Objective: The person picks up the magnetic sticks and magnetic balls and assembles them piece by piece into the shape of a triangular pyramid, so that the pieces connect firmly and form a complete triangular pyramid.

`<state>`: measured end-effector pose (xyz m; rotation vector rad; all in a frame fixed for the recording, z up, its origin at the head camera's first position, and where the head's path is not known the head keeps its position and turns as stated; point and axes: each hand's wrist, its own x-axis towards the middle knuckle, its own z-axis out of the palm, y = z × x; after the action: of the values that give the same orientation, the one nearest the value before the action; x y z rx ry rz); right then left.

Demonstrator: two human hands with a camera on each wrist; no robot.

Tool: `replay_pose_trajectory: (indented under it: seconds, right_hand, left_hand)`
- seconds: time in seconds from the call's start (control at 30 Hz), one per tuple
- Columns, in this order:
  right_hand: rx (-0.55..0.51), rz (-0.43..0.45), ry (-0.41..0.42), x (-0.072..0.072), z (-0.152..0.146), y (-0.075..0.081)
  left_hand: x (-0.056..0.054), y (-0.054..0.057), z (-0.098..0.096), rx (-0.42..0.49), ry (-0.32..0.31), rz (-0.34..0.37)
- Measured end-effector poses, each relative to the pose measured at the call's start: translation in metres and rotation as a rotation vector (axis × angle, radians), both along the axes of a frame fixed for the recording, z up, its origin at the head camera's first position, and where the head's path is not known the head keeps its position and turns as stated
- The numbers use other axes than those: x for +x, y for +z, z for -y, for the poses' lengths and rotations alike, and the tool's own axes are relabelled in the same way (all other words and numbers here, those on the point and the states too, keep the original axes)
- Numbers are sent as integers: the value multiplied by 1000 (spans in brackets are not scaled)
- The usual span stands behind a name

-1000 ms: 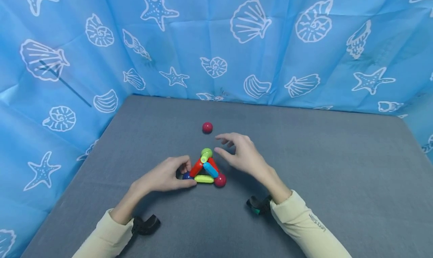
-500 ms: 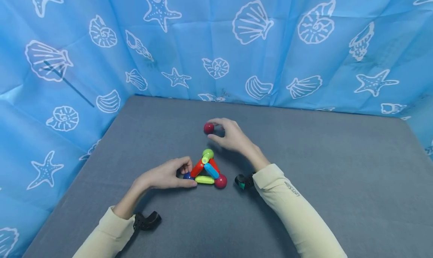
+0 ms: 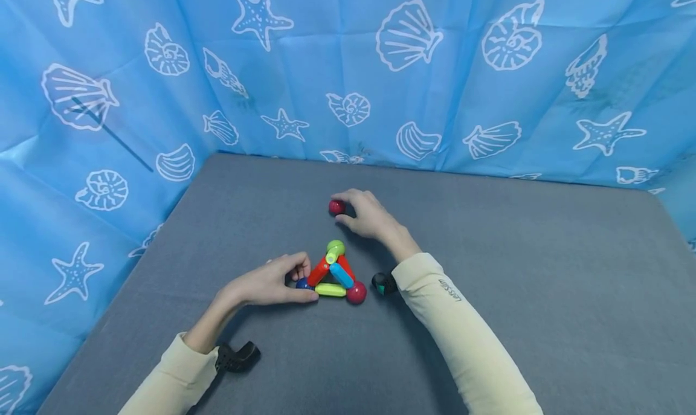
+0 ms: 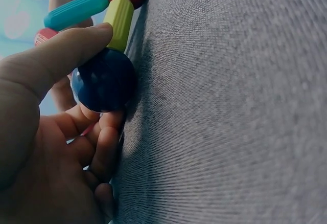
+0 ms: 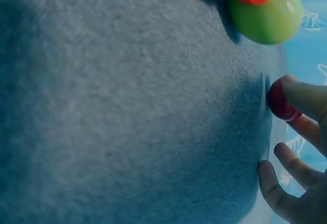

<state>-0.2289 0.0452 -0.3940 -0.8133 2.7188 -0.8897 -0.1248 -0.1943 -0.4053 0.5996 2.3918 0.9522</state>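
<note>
A small triangle frame of coloured sticks and balls lies on the grey table in the head view. Its corners are a green ball (image 3: 336, 246), a red ball (image 3: 356, 292) and a blue ball (image 4: 106, 83). Between them run red sticks (image 3: 318, 271) and a yellow-green stick (image 3: 330, 290); a light blue stick (image 3: 342, 275) and another short yellow-green stick slant upward. My left hand (image 3: 269, 284) holds the blue ball, thumb on one side, fingers on the other. Beyond the frame, my right hand (image 3: 371, 217) pinches a loose red ball (image 5: 280, 101) between thumb and finger, at the table surface.
The grey cloth-covered table (image 3: 522, 270) stretches wide to the right. A blue curtain (image 3: 304, 70) with white shells and starfish stands along the back and left edges. Black wrist devices (image 3: 239, 357) hang below both sleeves.
My right hand has moved away from beside the frame, forward and left to the loose red ball, and its fingers have closed on it. The left hand keeps its hold on the blue ball.
</note>
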Motion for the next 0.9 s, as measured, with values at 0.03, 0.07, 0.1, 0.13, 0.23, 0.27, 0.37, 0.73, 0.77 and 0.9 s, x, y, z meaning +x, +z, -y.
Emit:
replay_pose_trajectory:
  seconds: [0.03, 0.07, 0.1, 0.13, 0.23, 0.27, 0.37, 0.73, 0.77, 0.9]
  right_hand:
    - [8, 1, -11, 1, 1, 0]
    - [11, 3, -23, 2, 2, 1]
    - [13, 5, -34, 2, 3, 1]
    - [15, 8, -45, 3, 3, 1]
    - [14, 9, -73, 6, 4, 0]
    - [15, 8, -81, 7, 4, 0]
    - [17, -4, -100, 10, 3, 0]
    - [58, -7, -123, 18, 1, 1]
    - [59, -5, -127, 19, 0, 1]
    - [34, -16, -130, 23, -6, 3]
  left_hand:
    - [0, 0, 0, 0, 0, -1]
    - [0, 0, 0, 1, 0, -1]
    - [0, 1, 0, 2, 0, -2]
    - [0, 1, 0, 2, 0, -2]
    - [1, 1, -1, -1, 6, -1]
    - [1, 1, -1, -1, 9, -2]
    - [1, 0, -1, -3, 16, -6]
    - [2, -1, -1, 7, 20, -28]
    - [2, -1, -1, 15, 14, -36]
    - [1, 0, -2, 48, -12, -92]
